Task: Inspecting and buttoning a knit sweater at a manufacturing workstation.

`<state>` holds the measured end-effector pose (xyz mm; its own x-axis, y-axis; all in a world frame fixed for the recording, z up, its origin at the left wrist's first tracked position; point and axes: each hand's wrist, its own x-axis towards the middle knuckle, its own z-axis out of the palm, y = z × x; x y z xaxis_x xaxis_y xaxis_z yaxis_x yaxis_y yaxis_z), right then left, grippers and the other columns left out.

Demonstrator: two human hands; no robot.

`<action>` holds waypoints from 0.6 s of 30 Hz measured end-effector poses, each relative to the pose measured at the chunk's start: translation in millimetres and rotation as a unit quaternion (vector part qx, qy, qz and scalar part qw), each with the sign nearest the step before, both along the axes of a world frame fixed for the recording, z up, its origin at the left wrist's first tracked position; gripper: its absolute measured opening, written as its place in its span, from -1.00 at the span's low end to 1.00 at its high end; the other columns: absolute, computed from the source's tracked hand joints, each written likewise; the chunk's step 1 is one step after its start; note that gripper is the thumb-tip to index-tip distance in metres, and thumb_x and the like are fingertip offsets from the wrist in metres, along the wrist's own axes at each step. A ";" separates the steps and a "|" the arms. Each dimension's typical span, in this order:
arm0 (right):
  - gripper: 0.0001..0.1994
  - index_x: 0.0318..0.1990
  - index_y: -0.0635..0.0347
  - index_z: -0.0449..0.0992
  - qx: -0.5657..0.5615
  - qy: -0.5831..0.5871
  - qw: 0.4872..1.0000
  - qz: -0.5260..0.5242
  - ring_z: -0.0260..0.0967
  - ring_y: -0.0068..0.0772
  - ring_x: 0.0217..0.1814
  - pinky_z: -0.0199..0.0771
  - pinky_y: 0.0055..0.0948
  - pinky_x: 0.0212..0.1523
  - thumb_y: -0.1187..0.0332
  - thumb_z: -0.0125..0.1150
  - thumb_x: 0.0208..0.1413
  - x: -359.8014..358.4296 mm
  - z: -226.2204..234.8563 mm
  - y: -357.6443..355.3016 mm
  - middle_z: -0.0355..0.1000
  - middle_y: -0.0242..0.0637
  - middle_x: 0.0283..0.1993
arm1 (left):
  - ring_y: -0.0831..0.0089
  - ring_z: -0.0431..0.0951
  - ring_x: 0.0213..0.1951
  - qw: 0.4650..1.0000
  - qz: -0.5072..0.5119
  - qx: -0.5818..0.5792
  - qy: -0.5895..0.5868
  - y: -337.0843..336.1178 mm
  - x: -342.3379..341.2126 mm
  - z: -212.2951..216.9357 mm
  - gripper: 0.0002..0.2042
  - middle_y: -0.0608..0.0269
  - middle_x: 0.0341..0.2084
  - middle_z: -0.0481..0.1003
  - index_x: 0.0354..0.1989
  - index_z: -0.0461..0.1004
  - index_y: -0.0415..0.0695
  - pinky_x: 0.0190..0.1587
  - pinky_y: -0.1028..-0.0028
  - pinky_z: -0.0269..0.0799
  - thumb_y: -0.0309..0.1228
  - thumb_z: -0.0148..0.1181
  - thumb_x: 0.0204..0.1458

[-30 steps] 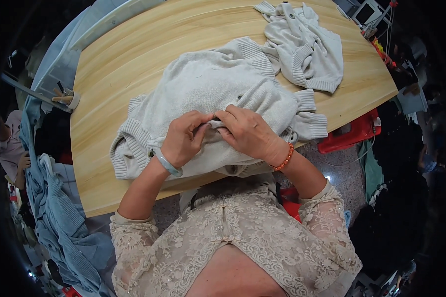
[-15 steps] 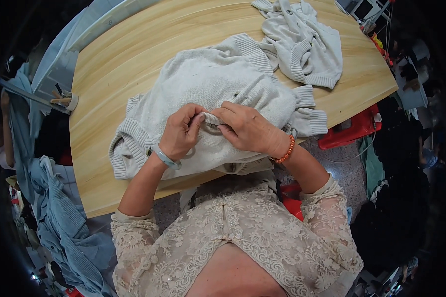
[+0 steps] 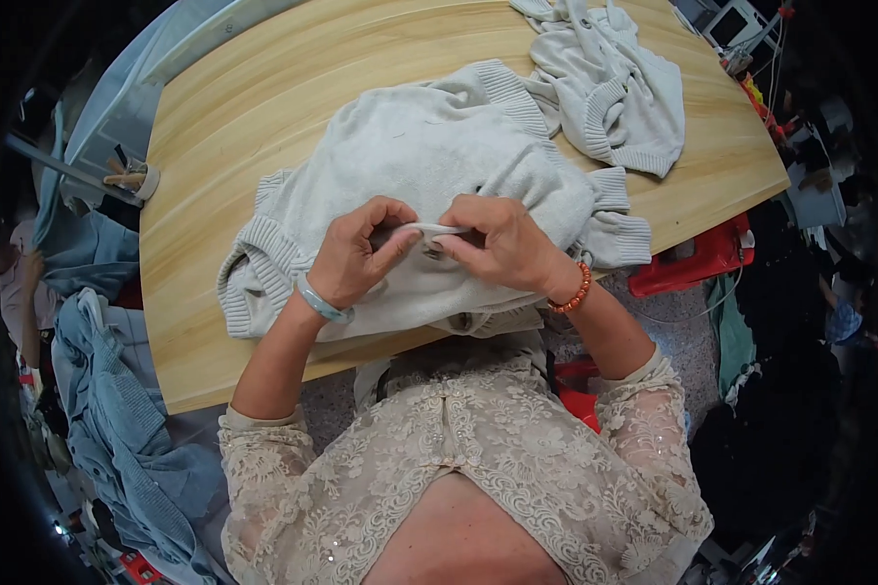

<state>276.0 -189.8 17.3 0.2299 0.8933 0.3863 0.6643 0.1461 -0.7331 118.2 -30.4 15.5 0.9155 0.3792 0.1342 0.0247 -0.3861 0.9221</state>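
Observation:
An off-white knitted cardigan (image 3: 400,146) lies bunched on the table in front of me, its ribbed edges and cuffs fanned out at both sides. My left hand (image 3: 366,249) pinches a narrow ribbed band of it between thumb and fingers. Just beside it, my right hand (image 3: 502,244) grips the same band, so a short strip is held between the two hands. A small dark spot, perhaps a button, shows below the strip near the right thumb. Fingers hide part of the band.
A second off-white knit (image 3: 634,97) lies at the table's far right. The wooden table (image 3: 215,127) has a small cup of tools (image 3: 146,182) at its left edge. Blue knits (image 3: 117,419) hang at left; a red stool (image 3: 693,258) stands right. Another person's arm (image 3: 31,292) shows far left.
My hands have moved slightly apart, and the band between them now shows as a thin, straighter edge. The right hand has turned a little. The view has shifted slightly.

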 end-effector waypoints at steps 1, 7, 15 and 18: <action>-0.91 -0.38 0.31 0.51 -0.001 0.000 1.000 0.005 0.35 -0.33 -0.52 0.30 -0.45 -0.49 0.48 0.29 0.01 0.8 2.4 -0.6 0.39 -0.22 -0.51 | 0.56 0.40 -0.46 1.000 -0.017 0.009 0.024 2.4 -6.1 1.8 -0.89 0.26 -0.49 0.44 -0.21 0.47 -0.25 -0.36 0.56 0.36 -0.52 0.20 0.12; -0.79 -0.39 0.24 0.55 -0.100 -0.066 0.991 -0.061 0.35 -0.52 -0.57 0.32 -0.54 -0.50 0.27 0.34 0.07 9.3 14.8 0.6 0.43 -0.29 -0.56 | 0.32 0.49 -0.39 0.961 0.059 0.269 0.010 33.4 -65.7 -9.3 -0.77 0.16 -0.41 0.51 -0.23 0.49 -0.23 -0.33 0.43 0.37 -0.43 0.34 -0.03; -0.80 -0.37 0.24 0.52 -0.168 -0.186 0.967 -0.036 0.40 -0.17 -0.45 0.35 -0.35 -0.40 0.29 0.33 -0.01 52.3 39.4 -32.8 0.42 -0.20 -0.47 | 0.77 0.31 -0.45 0.984 0.055 -0.150 0.083 61.3 -119.0 -1.3 -0.86 0.53 -0.49 0.43 -0.25 0.50 -0.23 -0.42 0.68 0.19 -0.42 0.22 0.11; -0.85 -0.30 0.27 0.55 -0.244 -0.051 0.968 0.040 0.37 -0.25 -0.49 0.35 -0.39 -0.43 0.41 0.33 0.00 41.9 66.9 -68.1 0.44 -0.18 -0.49 | 0.76 0.34 -0.47 0.977 -0.014 -0.146 0.154 72.9 -157.3 30.2 -0.81 0.48 -0.51 0.45 -0.28 0.51 -0.23 -0.42 0.66 0.23 -0.37 0.29 0.01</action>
<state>317.9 -257.9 84.3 0.1350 0.9885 -0.0685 0.7381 -0.1464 -0.6587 -39.1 42.5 45.8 0.9057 0.3348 -0.2601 0.3126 -0.1127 0.9432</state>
